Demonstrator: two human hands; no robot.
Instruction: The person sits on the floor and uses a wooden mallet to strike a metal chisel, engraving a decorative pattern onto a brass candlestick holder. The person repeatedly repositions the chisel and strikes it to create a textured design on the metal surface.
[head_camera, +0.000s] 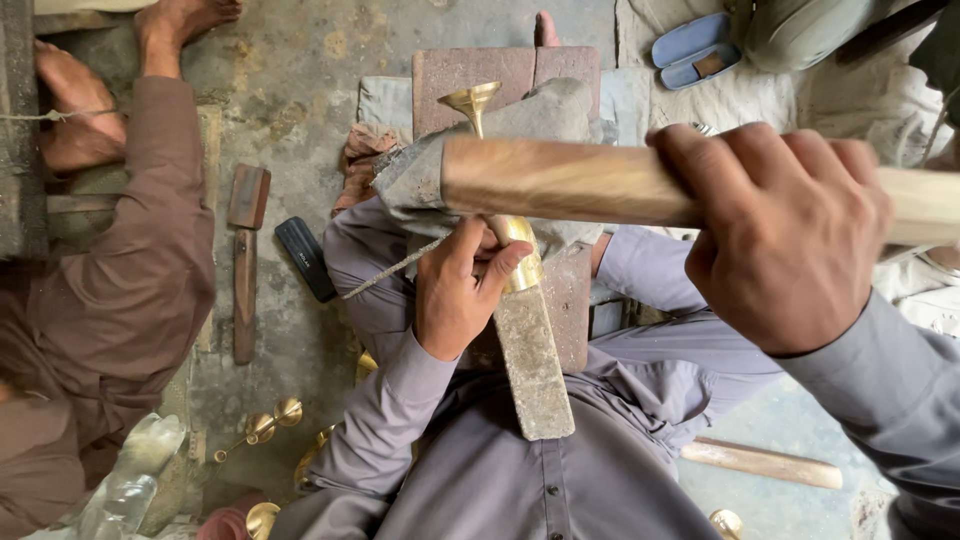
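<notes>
My right hand (785, 235) is closed around the pale wooden handle of a mallet (570, 180), raised and blurred across the middle of the view. My left hand (458, 285) grips a slim brass stem piece (520, 255) with a flared cup end (472, 101), holding it against a long grey metal bar (532, 365) that slopes toward me. A grey cloth (545, 115) lies bunched under the mallet's head. My grey sleeves and shirt fill the lower part of the view.
Another person in brown clothing (130, 290) sits at the left, bare feet on the stone floor. A wooden tool (245, 260) and a black bar (306, 258) lie beside them. Brass pieces (268, 425), a wooden stick (760, 462) and blue sandals (695, 48) lie around.
</notes>
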